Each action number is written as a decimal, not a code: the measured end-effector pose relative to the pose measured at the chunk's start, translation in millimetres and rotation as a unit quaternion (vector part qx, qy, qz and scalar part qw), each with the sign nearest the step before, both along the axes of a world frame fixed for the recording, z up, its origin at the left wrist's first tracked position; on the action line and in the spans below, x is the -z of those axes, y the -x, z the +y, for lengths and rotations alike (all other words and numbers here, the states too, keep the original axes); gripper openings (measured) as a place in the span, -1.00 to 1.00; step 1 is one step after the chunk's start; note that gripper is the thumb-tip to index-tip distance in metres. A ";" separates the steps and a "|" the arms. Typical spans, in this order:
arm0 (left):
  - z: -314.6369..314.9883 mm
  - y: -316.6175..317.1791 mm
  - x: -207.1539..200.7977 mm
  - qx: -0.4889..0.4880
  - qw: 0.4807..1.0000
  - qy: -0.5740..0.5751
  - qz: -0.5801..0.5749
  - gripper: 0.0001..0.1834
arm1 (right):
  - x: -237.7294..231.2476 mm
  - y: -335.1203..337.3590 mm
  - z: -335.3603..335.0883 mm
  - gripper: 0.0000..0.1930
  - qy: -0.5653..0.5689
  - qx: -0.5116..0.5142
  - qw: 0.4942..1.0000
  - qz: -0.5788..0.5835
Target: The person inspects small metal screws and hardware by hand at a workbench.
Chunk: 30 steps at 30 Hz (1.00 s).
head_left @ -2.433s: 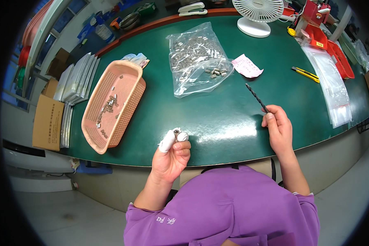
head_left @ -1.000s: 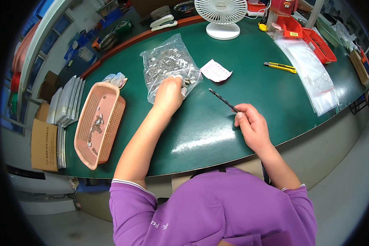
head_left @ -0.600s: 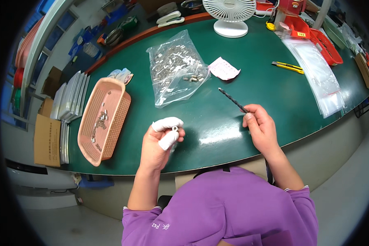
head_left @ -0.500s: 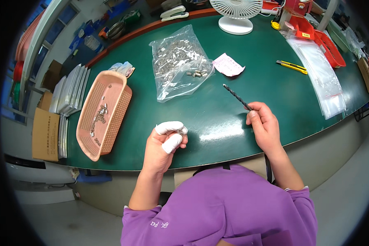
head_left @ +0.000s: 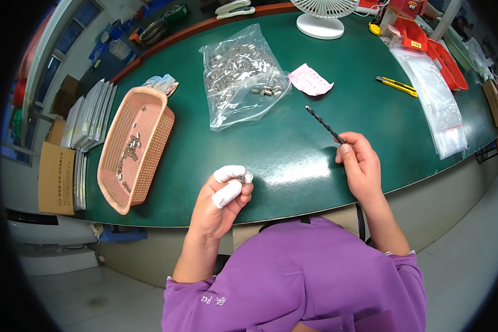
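Far left: brown cardboard box [head_left: 56, 180] by the table end, pale flat packets [head_left: 88, 119] standing on edge behind and beside it. Next, pink perforated plastic basket [head_left: 156, 145] on the green tabletop [head_left: 293, 193], set lengthwise; loose metal cylinders [head_left: 130, 150] inside, most in a pile mid-floor, a few scattered toward the ends. Crumpled cloth [head_left: 161, 84] just behind the basket's far end.

Left hand [head_left: 220, 200] is above the near table edge, right of the basket. Thumb and index finger wrapped in white, pinched on a small metal cylinder [head_left: 241, 179], mostly hidden by the fingertips; other fingers curled under. Beyond that hand, clear plastic bag [head_left: 227, 115] lies flat, bulk of cylinders [head_left: 240, 63] in its far part, small cluster [head_left: 266, 91] near its right side.

Pink paper note [head_left: 311, 81], slightly curled, right next to the bag. White desk fan [head_left: 320, 26] at back, top cut off by frame. Dark twist drill bit [head_left: 323, 124] tilted, tip pointing up-left toward the bag, rear end gripped by right hand [head_left: 361, 166] between thumb and index finger; remaining fingers folded in.

Further right: yellow box cutter [head_left: 397, 86], flat clear bags [head_left: 434, 110] stacked, red bins [head_left: 448, 63] behind them.
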<state>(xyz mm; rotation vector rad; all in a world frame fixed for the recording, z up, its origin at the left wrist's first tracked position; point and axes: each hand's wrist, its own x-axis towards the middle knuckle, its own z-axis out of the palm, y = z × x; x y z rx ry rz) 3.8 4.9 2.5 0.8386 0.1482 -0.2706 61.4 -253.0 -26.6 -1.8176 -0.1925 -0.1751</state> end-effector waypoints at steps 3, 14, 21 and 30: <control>-2.8 -0.1 -0.8 0.005 0.999 0.051 0.007 -0.80 | -1.0 -0.2 0.5 -0.86 0.000 -0.001 1.000 -0.003; -6.1 0.1 -3.6 -0.018 0.998 0.050 0.019 -0.79 | -3.4 0.3 0.6 -0.87 -0.006 -0.009 1.000 0.010; -6.3 0.5 -0.3 -0.026 0.999 -0.014 -0.027 -0.83 | -29.2 2.2 4.0 -0.83 0.143 -0.110 0.963 -0.201; -12.2 5.1 -3.0 -0.051 0.984 -0.146 -0.083 -0.85 | -58.7 4.6 18.9 -0.78 0.220 -0.157 0.894 -0.358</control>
